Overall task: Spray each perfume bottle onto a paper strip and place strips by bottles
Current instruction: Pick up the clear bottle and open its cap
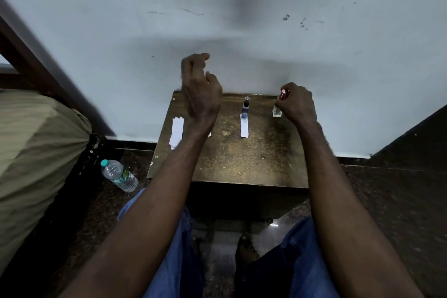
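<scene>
- Grip: my right hand [297, 104] wraps clear bottle [277, 111], red cap.
- Left hand [200, 89] raised, fingers loosely curled, empty.
- Blue bottle [245, 107] and strip [244, 128] sit between my hands.

Head-height view, down onto table [242, 159]

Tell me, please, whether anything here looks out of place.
A water bottle lies on its side on the floor, left of the table. The strip stack near the table's left edge is unevenly piled. Nothing looks spilled.
</scene>
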